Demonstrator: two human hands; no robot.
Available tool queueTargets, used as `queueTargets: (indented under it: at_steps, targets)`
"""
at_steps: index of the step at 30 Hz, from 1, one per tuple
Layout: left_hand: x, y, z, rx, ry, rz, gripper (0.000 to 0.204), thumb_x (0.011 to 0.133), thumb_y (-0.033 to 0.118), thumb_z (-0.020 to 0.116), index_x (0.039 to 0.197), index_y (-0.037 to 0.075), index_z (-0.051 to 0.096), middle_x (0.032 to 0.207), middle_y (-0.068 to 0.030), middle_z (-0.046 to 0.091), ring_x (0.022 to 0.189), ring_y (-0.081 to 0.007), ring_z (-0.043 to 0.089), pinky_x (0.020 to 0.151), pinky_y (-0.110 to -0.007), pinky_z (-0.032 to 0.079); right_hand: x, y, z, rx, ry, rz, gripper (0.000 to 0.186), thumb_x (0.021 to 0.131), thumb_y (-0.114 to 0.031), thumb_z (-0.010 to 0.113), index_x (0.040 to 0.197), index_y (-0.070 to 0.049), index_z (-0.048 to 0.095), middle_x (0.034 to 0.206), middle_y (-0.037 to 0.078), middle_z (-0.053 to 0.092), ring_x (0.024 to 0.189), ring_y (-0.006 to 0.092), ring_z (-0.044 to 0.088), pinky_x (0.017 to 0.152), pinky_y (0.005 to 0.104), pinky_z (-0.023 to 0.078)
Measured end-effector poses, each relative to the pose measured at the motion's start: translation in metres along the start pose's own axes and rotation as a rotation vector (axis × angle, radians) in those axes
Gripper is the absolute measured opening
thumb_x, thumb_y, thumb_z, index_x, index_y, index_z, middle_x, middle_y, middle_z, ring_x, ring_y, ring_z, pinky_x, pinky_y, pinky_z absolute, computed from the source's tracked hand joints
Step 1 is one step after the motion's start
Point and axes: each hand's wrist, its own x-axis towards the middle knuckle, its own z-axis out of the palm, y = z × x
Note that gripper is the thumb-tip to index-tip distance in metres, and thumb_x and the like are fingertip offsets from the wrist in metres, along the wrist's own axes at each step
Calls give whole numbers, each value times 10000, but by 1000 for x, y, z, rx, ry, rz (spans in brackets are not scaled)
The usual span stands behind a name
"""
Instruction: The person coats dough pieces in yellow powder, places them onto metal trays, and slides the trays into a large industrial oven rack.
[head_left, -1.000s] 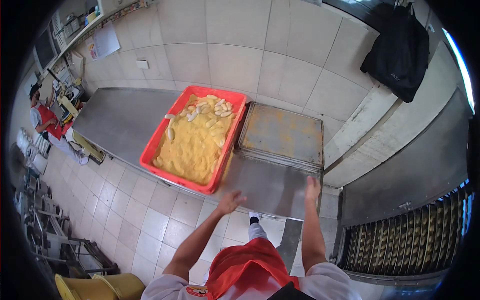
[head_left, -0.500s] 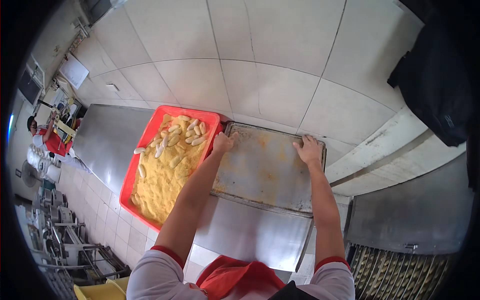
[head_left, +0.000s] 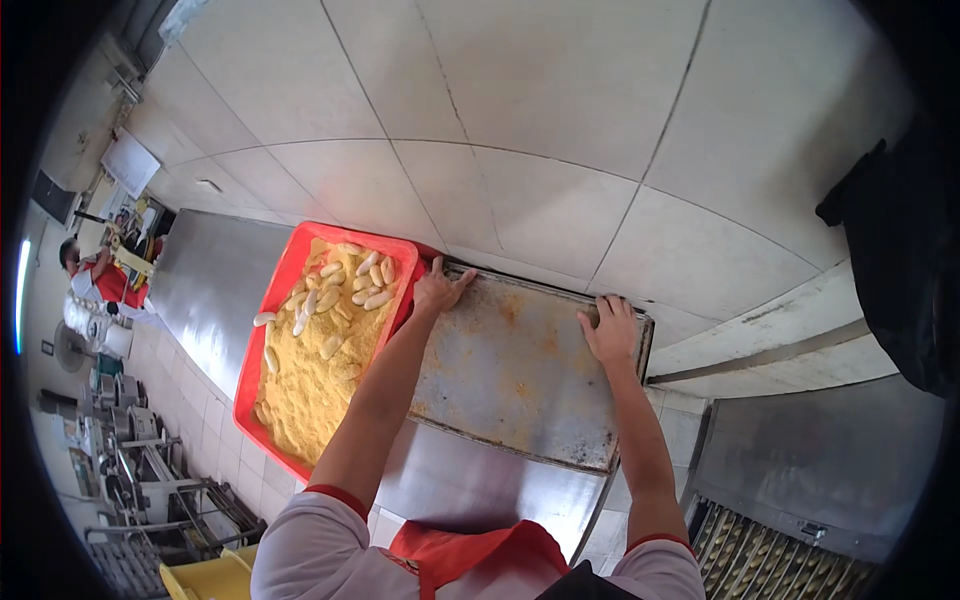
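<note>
Tray (head_left: 512, 375): on the table (head_left: 465, 478), right of the red crate (head_left: 252, 372)
Right hand (head_left: 611, 334): at far right edge, thumb spread
Left hand (head_left: 438, 291): far left corner, thumb spread
Grip: cannot tell whether either pinches

Tray (head_left: 515, 375): grey metal, dull, blotched with rust-brown stains, its rim dark and crusted.
Desk (head_left: 215, 285): smooth sheet metal, softly glossy.
Tub (head_left: 390, 246): red plastic, smooth with a slight sheen.
Powder (head_left: 310, 385): yellow, matt, grainy.
Oblong pieces (head_left: 332, 347): pale, smooth-looking, partly dusted.
Wall tiles (head_left: 530, 80): smooth, faintly shiny.
Bag (head_left: 890, 270): black cloth, matt.
Apron (head_left: 490, 550): red cloth, creased.
Door panel (head_left: 800, 460): grey metal, satin.
Sheet (head_left: 130, 163): white, paper-like.
</note>
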Motion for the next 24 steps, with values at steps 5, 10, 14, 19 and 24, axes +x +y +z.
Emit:
queueTargets:
  at_steps: [5, 10, 14, 19, 24]
  targets:
    - [-14, -1, 1, 57, 9, 42, 1089, 732, 830, 438, 1437, 21, 249, 1206, -271, 576, 1099, -381, 589, 928, -443, 470, -7, -2, -13, 17, -94, 50, 457, 798, -451, 661, 1048, -69, 640, 1084, 89, 567, 1074, 285, 510, 950, 434, 387]
    - [-37, -15, 4, 4, -17, 36, 1066, 740, 816, 449, 1434, 27, 269, 1248, -264, 550, 1137, -390, 559, 959, -445, 448, -23, -6, -23, 96, -180, 95, 515, 777, -501, 667, 1051, -64, 655, 1137, 100, 574, 1103, 280, 514, 940, 423, 392]
    - [-63, 10, -1, 128, 81, 123, 957, 797, 761, 442, 1396, 18, 368, 1361, -226, 462, 1266, -372, 442, 1041, -452, 362, -20, -18, -33, 12, -332, 163, 613, 745, -553, 681, 1110, -63, 640, 1235, 120, 568, 1163, 297, 509, 992, 437, 376]
    - [-18, 53, 28, 238, -91, 532, 829, 889, 681, 365, 1347, -5, 450, 1424, -187, 396, 1316, -339, 380, 1106, -439, 272, 18, -33, -1, 192, -608, 59, 986, 681, -760, 585, 1347, -40, 481, 1425, 161, 425, 1349, 320, 350, 1133, 429, 258]
    - [-14, 59, 30, 321, -137, 590, 846, 895, 688, 321, 1318, -28, 476, 1443, -161, 375, 1332, -310, 363, 1097, -444, 291, 31, -43, 3, 90, -719, 108, 1076, 647, -789, 583, 1368, -4, 445, 1468, 159, 369, 1377, 301, 309, 1136, 391, 265]
